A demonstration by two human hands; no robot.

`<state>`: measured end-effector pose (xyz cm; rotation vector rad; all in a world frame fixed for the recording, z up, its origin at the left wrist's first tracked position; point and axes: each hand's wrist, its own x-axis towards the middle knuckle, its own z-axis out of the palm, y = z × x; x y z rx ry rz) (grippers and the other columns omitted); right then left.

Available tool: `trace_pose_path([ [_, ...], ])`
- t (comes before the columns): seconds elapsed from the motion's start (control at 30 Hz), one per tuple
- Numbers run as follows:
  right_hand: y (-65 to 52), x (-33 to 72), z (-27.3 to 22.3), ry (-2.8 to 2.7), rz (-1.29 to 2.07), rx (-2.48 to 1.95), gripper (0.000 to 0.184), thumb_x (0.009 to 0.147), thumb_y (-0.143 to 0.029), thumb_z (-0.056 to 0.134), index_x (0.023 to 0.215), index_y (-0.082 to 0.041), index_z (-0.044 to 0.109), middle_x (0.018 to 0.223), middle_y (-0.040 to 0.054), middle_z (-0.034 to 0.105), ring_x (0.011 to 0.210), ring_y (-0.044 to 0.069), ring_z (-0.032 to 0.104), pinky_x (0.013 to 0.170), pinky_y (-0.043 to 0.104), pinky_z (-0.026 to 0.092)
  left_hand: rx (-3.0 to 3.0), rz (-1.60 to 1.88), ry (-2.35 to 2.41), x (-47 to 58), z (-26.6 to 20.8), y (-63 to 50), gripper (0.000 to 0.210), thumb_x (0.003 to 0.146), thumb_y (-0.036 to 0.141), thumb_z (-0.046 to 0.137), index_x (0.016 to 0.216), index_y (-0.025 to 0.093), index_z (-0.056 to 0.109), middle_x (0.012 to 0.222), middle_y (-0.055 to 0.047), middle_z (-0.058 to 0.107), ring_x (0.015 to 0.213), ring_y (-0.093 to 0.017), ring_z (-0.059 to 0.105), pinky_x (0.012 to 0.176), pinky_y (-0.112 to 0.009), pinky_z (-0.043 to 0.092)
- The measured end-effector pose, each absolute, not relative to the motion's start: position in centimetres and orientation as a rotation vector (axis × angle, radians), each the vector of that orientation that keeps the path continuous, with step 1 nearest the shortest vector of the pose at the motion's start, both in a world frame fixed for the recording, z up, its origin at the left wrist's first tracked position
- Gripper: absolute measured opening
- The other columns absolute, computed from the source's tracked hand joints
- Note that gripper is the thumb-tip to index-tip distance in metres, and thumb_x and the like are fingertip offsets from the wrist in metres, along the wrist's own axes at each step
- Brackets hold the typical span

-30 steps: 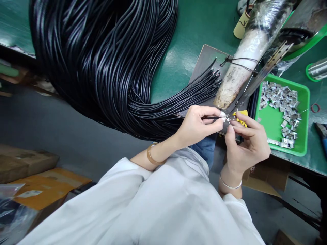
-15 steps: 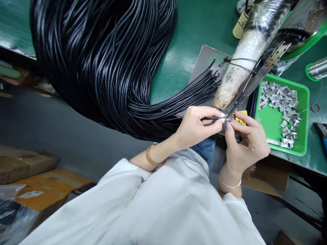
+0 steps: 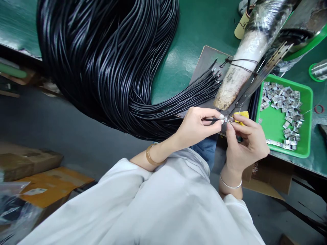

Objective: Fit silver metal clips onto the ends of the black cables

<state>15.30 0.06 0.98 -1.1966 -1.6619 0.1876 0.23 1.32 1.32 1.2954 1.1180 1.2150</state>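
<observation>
My left hand [image 3: 196, 125] pinches a thin black cable [image 3: 211, 119] close to its end between thumb and forefinger, with a white covering on a fingertip. Facing it, my right hand [image 3: 246, 141] grips a small metal connector [image 3: 230, 119] between thumb and fingers. Cable end and connector meet in the gap between the hands; whether they are joined cannot be made out. Directly above this spot, the soldering iron [image 3: 263, 76] slants down with its tip close to the connector. A yellow sponge [image 3: 242, 116] lies just behind my right fingertips.
A large bundle of black cables [image 3: 102, 68] covers the left of the green table [image 3: 194, 27], stripped ends on a grey board [image 3: 201, 64]. A white, plastic-wrapped tube [image 3: 237, 68] leans beside the iron. At right stands a green tray [image 3: 273, 117] of metal connector shells [image 3: 288, 102].
The view has shifted slightly, so the surroundings sit a little further right. Both hands keep their grips, and the connector shows a little more clearly between them.
</observation>
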Motion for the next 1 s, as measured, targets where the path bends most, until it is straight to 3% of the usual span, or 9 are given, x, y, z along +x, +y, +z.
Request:
trace_pose_path([
  [0.17, 0.0, 15.0, 1.4, -1.68, 0.109, -1.158, 0.019, 0.076, -0.009, 0.077, 0.088, -0.022, 0.072, 0.103, 0.0024, 0.076, 0.094, 0.019, 0.074, 0.08, 0.035, 0.064, 1.365, 1.267, 1.118, 0.2, 1.4, 1.3, 0.017, 0.078, 0.021, 0.066, 0.086, 0.011, 0.078, 0.082, -0.005, 0.073, 0.064, -0.006, 0.057, 0.047, -0.012, 0.035],
  [0.37, -0.6, 15.8, 0.5, -1.717, 0.103, -1.108, 0.017, 0.08, -0.011, 0.072, 0.092, -0.021, 0.064, 0.104, 0.0028, 0.075, 0.095, 0.019, 0.075, 0.079, 0.034, 0.064, 1.208, 1.151, 1.008, 0.1, 0.9, 1.5, 0.013, 0.076, 0.021, 0.068, 0.079, 0.009, 0.073, 0.06, 0.003, 0.055, 0.05, -0.002, 0.033, 0.046, -0.016, 0.027],
  [0.57, -0.6, 16.8, 0.2, -1.839, 0.055, -1.061, 0.02, 0.085, -0.012, 0.069, 0.099, -0.023, 0.061, 0.107, 0.0019, 0.076, 0.095, 0.016, 0.075, 0.078, 0.028, 0.062, 1.025, 0.944, 0.79, -0.5, 1.4, 1.7, 0.015, 0.075, 0.024, 0.073, 0.077, 0.01, 0.067, 0.053, 0.007, 0.038, 0.05, -0.003, 0.028, 0.046, -0.019, 0.02],
  [0.73, -0.5, 17.2, 0.4, -1.705, 0.256, -1.062, 0.011, 0.087, -0.017, 0.068, 0.094, -0.021, 0.06, 0.083, -0.002, 0.07, 0.074, 0.012, 0.071, 0.065, 0.024, 0.057, 1.134, 0.948, 0.781, -0.6, 1.8, 0.4, 0.012, 0.078, 0.019, 0.066, 0.085, 0.01, 0.069, 0.061, 0.003, 0.051, 0.053, -0.004, 0.038, 0.05, -0.019, 0.031],
  [0.87, -0.6, 17.6, 0.8, -1.617, 0.646, -1.207, 0.009, 0.088, -0.024, 0.068, 0.089, -0.021, 0.06, 0.072, -0.0066, 0.06, 0.049, 0.006, 0.057, 0.046, 0.019, 0.047, 1.393, 1.069, 0.875, -0.3, 1.9, -1.0, 0.014, 0.082, 0.02, 0.067, 0.088, 0.01, 0.074, 0.066, 0.001, 0.061, 0.053, -0.003, 0.037, 0.049, -0.018, 0.03],
  [1.0, -0.9, 17.5, 0.6, -1.716, 0.373, -1.26, 0.009, 0.084, -0.024, 0.073, 0.087, -0.022, 0.065, 0.072, -0.006, 0.064, 0.053, 0.006, 0.059, 0.051, 0.021, 0.049, 1.306, 1.066, 0.907, -0.1, 1.7, -1.1, 0.016, 0.082, 0.026, 0.071, 0.083, 0.01, 0.073, 0.061, 0.003, 0.055, 0.051, -0.003, 0.031, 0.047, -0.019, 0.025],
])
